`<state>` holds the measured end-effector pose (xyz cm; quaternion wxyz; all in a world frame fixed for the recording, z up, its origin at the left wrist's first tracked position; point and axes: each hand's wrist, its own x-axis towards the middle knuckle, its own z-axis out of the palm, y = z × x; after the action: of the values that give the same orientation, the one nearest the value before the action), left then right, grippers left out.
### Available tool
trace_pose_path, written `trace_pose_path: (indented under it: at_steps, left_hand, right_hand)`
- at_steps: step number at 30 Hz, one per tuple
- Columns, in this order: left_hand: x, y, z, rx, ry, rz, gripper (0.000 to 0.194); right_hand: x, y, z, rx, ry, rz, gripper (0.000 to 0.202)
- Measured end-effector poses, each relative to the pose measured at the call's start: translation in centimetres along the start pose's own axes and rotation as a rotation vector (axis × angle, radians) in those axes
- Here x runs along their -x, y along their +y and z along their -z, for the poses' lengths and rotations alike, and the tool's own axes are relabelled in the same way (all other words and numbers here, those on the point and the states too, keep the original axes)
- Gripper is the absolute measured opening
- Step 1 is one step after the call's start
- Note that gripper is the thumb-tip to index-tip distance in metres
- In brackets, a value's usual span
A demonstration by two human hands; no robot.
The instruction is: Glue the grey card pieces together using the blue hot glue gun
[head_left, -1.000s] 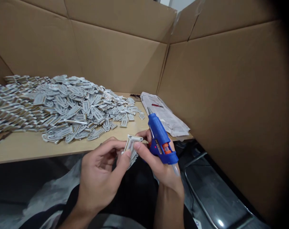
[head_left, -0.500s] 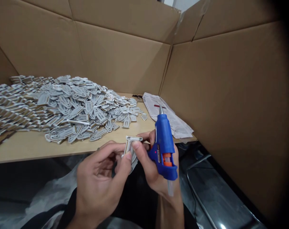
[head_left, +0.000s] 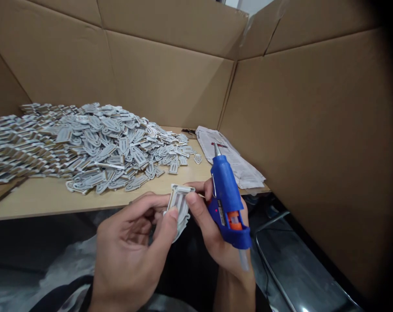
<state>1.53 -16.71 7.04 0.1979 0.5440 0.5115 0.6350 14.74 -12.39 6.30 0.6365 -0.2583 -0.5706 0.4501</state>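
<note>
Between the thumb and fingers of my left hand (head_left: pixel 134 247) is a small grey-white piece (head_left: pixel 180 210) with a raised outline, square at the top and curved at the bottom. My right hand (head_left: pixel 212 229) is wrapped round a blue hot glue gun (head_left: pixel 227 197), its metal nozzle tilted up and away from me. A clear glue stick (head_left: pixel 243 259) pokes out of the gun's back end. The right thumb tip is at the upper right edge of the small piece. Fingers behind the piece and the gun are partly hidden.
A large heap of similar grey-white pieces (head_left: pixel 118 143) covers the table (head_left: pixel 86 201), with rows of stacked ones (head_left: pixel 27 143) at the left. Folded newspaper (head_left: pixel 235 162) lies at the right. Cardboard walls (head_left: pixel 170 78) stand behind and beside; a metal-framed chair (head_left: pixel 274 268) is below right.
My right thumb has slid off the face of the small piece to its edge. The glue gun has tipped slightly, its back end shifting right. My left hand still holds the piece.
</note>
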Motion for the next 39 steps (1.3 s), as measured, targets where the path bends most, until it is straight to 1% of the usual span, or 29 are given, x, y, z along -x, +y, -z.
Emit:
trace_pose_path:
  at_steps: [3, 7, 9, 16, 20, 23, 29, 34, 37, 39]
  left_hand:
    - [-0.1, 0.1, 0.1, -0.002, -0.008, 0.003, 0.008]
    - [-0.3, 0.0, 0.1, 0.009, -0.041, 0.005, 0.008]
    - [-0.3, 0.0, 0.1, 0.011, -0.049, 0.01, 0.008]
    - [0.2, -0.2, -0.4, 0.019, -0.038, -0.02, 0.009]
    - [0.4, -0.4, -0.6, 0.061, -0.031, -0.048, 0.009]
    - [0.5, -0.4, -0.7, 0.052, -0.009, -0.051, 0.009]
    - [0.7, -0.3, -0.7, 0.051, -0.001, -0.085, 0.011]
    - [1.0, -0.4, -0.6, 0.028, 0.005, -0.065, 0.011]
    - [1.0, -0.4, -0.6, 0.023, 0.016, -0.093, 0.012]
    - [0.9, -0.4, -0.6, 0.009, 0.025, -0.088, 0.011]
  right_hand:
    - [0.0, -0.1, 0.2, -0.027, -0.016, -0.023, 0.024]
    - [0.0, -0.2, 0.4, 0.015, -0.012, -0.019, 0.022]
    - [0.0, -0.3, 0.5, 0.021, -0.031, -0.038, 0.021]
    - [0.0, -0.4, 0.5, -0.017, -0.041, -0.124, 0.021]
    - [0.1, -0.2, 0.3, -0.094, -0.06, -0.153, 0.026]
    - [0.0, -0.1, 0.1, -0.139, -0.081, -0.175, 0.025]
    - [0.0, -0.2, 0.0, -0.107, -0.063, -0.199, 0.026]
    - [0.1, 0.0, 0.0, -0.102, -0.026, -0.232, 0.032]
    - [0.2, 0.1, 0.0, -0.108, -0.031, -0.227, 0.031]
    - [0.2, 0.2, 0.1, -0.122, -0.047, -0.212, 0.03]
